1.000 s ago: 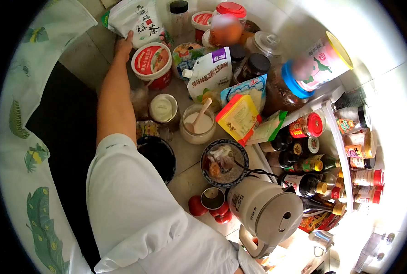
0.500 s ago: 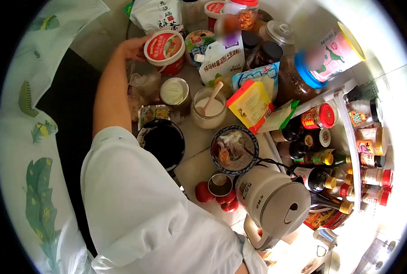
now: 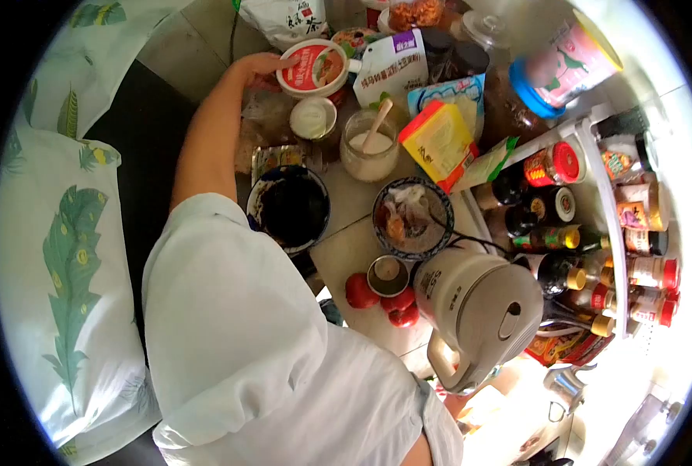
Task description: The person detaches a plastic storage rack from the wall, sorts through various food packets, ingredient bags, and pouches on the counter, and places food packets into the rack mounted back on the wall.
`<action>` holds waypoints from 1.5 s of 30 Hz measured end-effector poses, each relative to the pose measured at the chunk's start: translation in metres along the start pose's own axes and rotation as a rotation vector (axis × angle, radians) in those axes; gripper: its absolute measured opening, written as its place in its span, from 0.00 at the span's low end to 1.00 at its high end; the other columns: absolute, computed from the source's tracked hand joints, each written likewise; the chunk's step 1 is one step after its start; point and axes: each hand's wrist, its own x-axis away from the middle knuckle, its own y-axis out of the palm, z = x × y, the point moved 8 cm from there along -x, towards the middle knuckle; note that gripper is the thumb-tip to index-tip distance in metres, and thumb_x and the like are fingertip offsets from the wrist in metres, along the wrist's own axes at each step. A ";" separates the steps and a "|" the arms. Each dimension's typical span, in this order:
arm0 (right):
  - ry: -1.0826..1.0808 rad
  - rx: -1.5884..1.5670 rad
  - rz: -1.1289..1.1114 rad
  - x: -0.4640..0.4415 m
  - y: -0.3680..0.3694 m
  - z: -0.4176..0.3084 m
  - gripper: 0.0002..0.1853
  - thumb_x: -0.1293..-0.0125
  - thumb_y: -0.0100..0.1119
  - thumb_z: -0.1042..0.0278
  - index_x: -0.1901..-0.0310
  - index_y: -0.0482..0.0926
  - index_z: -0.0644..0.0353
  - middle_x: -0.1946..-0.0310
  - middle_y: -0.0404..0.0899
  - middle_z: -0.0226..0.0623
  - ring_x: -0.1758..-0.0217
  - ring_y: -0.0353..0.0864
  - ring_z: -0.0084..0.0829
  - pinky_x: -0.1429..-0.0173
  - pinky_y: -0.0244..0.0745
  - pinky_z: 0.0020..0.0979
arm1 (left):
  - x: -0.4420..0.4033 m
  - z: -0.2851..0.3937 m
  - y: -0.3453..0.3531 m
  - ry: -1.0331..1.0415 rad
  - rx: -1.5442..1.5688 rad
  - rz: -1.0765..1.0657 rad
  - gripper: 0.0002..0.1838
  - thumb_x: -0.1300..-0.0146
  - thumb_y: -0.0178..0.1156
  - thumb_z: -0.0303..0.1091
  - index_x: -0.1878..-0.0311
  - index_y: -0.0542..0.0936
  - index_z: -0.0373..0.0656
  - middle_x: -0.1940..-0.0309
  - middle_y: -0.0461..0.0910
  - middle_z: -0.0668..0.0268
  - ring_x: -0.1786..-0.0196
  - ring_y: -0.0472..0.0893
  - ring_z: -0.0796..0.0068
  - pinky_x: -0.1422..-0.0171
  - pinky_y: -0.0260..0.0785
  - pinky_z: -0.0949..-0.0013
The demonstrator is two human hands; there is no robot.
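Observation:
My left hand (image 3: 262, 68) reaches to the upper left, its fingers closed at the lid's edge of a red and white plastic tub (image 3: 312, 68). Just below the tub stands a jar with a pale lid (image 3: 313, 118). Close to my wrist lies a crumpled clear plastic bag (image 3: 264, 116). A white tea bag pouch (image 3: 290, 22) stands behind the tub, and a white spouted pouch (image 3: 392, 68) is to its right. My right hand is out of view.
A glass jar of white grains (image 3: 367, 159) holds a wooden spoon. Nearby are a dark-filled bowl (image 3: 291, 206), a patterned bowl (image 3: 413, 180), tomatoes (image 3: 361, 290) and a white electric kettle (image 3: 478, 311). A rack of sauce bottles (image 3: 554, 273) lines the right side.
The view has shifted, so most things sit higher and further right. My left hand stays at the red and white tub.

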 end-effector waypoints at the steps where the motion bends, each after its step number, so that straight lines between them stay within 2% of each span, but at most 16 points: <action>1: -0.033 0.026 -0.030 -0.001 0.000 0.001 0.07 0.47 0.54 0.71 0.70 0.76 0.66 0.78 0.76 0.28 0.71 0.68 0.18 0.68 0.65 0.25 | 0.001 -0.001 0.003 -0.015 -0.009 -0.008 0.30 0.47 0.52 0.60 0.54 0.72 0.41 0.59 0.76 0.64 0.60 0.77 0.71 0.55 0.72 0.61; 5: -0.028 0.047 -0.050 0.000 0.000 0.010 0.06 0.47 0.53 0.72 0.71 0.75 0.66 0.79 0.76 0.28 0.72 0.68 0.17 0.69 0.65 0.24 | -0.012 -0.013 -0.003 -0.057 -0.109 -0.156 0.41 0.48 0.49 0.65 0.40 0.62 0.42 0.44 0.64 0.54 0.42 0.64 0.57 0.38 0.55 0.53; 7: 0.048 -0.164 0.023 0.000 -0.002 0.013 0.04 0.48 0.53 0.74 0.73 0.75 0.66 0.79 0.75 0.28 0.73 0.67 0.17 0.69 0.64 0.24 | -0.007 0.000 -0.048 0.091 -0.214 0.216 0.43 0.49 0.46 0.68 0.38 0.58 0.44 0.40 0.58 0.53 0.36 0.56 0.57 0.33 0.45 0.54; 9: 0.079 -0.220 0.030 0.000 -0.001 0.018 0.03 0.47 0.52 0.76 0.72 0.76 0.65 0.79 0.75 0.27 0.75 0.67 0.17 0.70 0.64 0.23 | -0.047 -0.039 -0.075 0.112 -0.304 0.250 0.43 0.49 0.44 0.69 0.37 0.58 0.46 0.39 0.58 0.55 0.35 0.54 0.58 0.33 0.45 0.56; 11: 0.165 -0.176 -0.114 -0.003 0.003 0.042 0.04 0.46 0.53 0.76 0.70 0.77 0.64 0.79 0.75 0.27 0.76 0.68 0.16 0.72 0.64 0.20 | -0.060 -0.079 -0.063 -0.039 -0.376 0.076 0.50 0.57 0.55 0.68 0.37 0.57 0.42 0.37 0.53 0.54 0.34 0.51 0.54 0.35 0.46 0.50; 15: 0.235 -0.337 -0.140 0.001 0.013 0.005 0.06 0.44 0.52 0.76 0.66 0.77 0.64 0.76 0.77 0.29 0.78 0.74 0.17 0.77 0.67 0.18 | -0.011 -0.081 -0.020 -0.268 -0.795 0.036 0.44 0.52 0.58 0.60 0.36 0.55 0.49 0.36 0.53 0.60 0.35 0.55 0.61 0.35 0.51 0.59; 19: 0.183 -0.317 -0.169 -0.001 0.014 0.006 0.07 0.43 0.51 0.76 0.64 0.76 0.66 0.76 0.78 0.31 0.79 0.76 0.21 0.77 0.69 0.19 | -0.005 -0.076 -0.003 -0.247 -0.734 0.090 0.44 0.53 0.61 0.56 0.35 0.53 0.50 0.36 0.54 0.61 0.35 0.55 0.61 0.39 0.56 0.58; 22: 0.207 -0.307 -0.157 -0.001 0.015 0.005 0.08 0.42 0.50 0.75 0.62 0.75 0.66 0.76 0.78 0.33 0.81 0.77 0.24 0.77 0.69 0.20 | 0.009 -0.077 0.007 -0.340 -0.525 -0.083 0.45 0.56 0.59 0.61 0.36 0.56 0.55 0.38 0.57 0.60 0.39 0.62 0.59 0.39 0.57 0.58; 24: 0.213 -0.296 -0.162 0.000 0.013 -0.001 0.08 0.42 0.50 0.74 0.62 0.75 0.66 0.76 0.78 0.33 0.81 0.77 0.24 0.77 0.69 0.20 | 0.014 -0.077 0.011 -0.320 -0.705 -0.274 0.46 0.56 0.55 0.67 0.35 0.54 0.55 0.36 0.53 0.60 0.36 0.55 0.58 0.39 0.54 0.52; 27: 0.226 -0.322 -0.189 -0.001 0.016 -0.012 0.08 0.42 0.50 0.74 0.62 0.75 0.66 0.79 0.77 0.34 0.81 0.76 0.24 0.77 0.69 0.20 | 0.029 -0.073 0.002 -0.299 -0.383 -0.167 0.48 0.56 0.49 0.72 0.34 0.51 0.56 0.34 0.48 0.60 0.33 0.48 0.58 0.38 0.51 0.47; 29: 0.243 -0.298 -0.181 0.001 0.016 -0.017 0.07 0.41 0.52 0.69 0.70 0.75 0.64 0.81 0.76 0.33 0.81 0.76 0.24 0.77 0.70 0.23 | 0.057 -0.043 0.000 -0.234 -0.504 -0.135 0.50 0.57 0.48 0.73 0.34 0.47 0.55 0.34 0.44 0.59 0.32 0.46 0.58 0.37 0.46 0.44; 31: 0.237 -0.304 -0.190 -0.002 0.016 -0.014 0.07 0.41 0.52 0.69 0.68 0.75 0.64 0.81 0.76 0.34 0.82 0.75 0.24 0.77 0.70 0.22 | 0.074 -0.030 0.001 -0.159 -0.625 -0.096 0.52 0.57 0.48 0.73 0.33 0.44 0.54 0.33 0.41 0.59 0.32 0.43 0.58 0.35 0.41 0.42; 33: 0.212 -0.351 -0.181 0.000 0.015 -0.018 0.08 0.40 0.52 0.69 0.65 0.75 0.65 0.80 0.76 0.34 0.82 0.75 0.25 0.77 0.70 0.22 | 0.093 -0.046 0.007 -0.361 -0.641 -0.251 0.54 0.59 0.50 0.73 0.33 0.41 0.56 0.33 0.36 0.61 0.31 0.40 0.58 0.35 0.39 0.41; 36: 0.172 -0.397 -0.182 0.001 0.013 -0.011 0.09 0.41 0.51 0.73 0.59 0.75 0.66 0.80 0.76 0.36 0.82 0.75 0.24 0.77 0.71 0.22 | 0.121 -0.046 0.030 -0.322 -0.216 -0.158 0.57 0.60 0.54 0.71 0.33 0.39 0.54 0.32 0.33 0.62 0.31 0.40 0.59 0.35 0.40 0.42; 39: 0.151 -0.398 -0.196 -0.002 0.014 -0.023 0.09 0.40 0.50 0.73 0.59 0.75 0.65 0.80 0.76 0.35 0.82 0.75 0.24 0.77 0.72 0.21 | 0.098 -0.069 0.039 -0.273 -0.288 -0.201 0.56 0.59 0.58 0.67 0.33 0.38 0.56 0.32 0.31 0.62 0.32 0.43 0.58 0.35 0.43 0.46; 45: 0.153 -0.393 -0.237 -0.002 0.014 -0.019 0.09 0.40 0.49 0.73 0.59 0.76 0.65 0.81 0.75 0.33 0.82 0.75 0.24 0.77 0.72 0.21 | 0.079 -0.078 0.062 -0.166 -0.536 0.234 0.54 0.63 0.68 0.55 0.34 0.48 0.57 0.38 0.54 0.51 0.38 0.59 0.56 0.40 0.60 0.60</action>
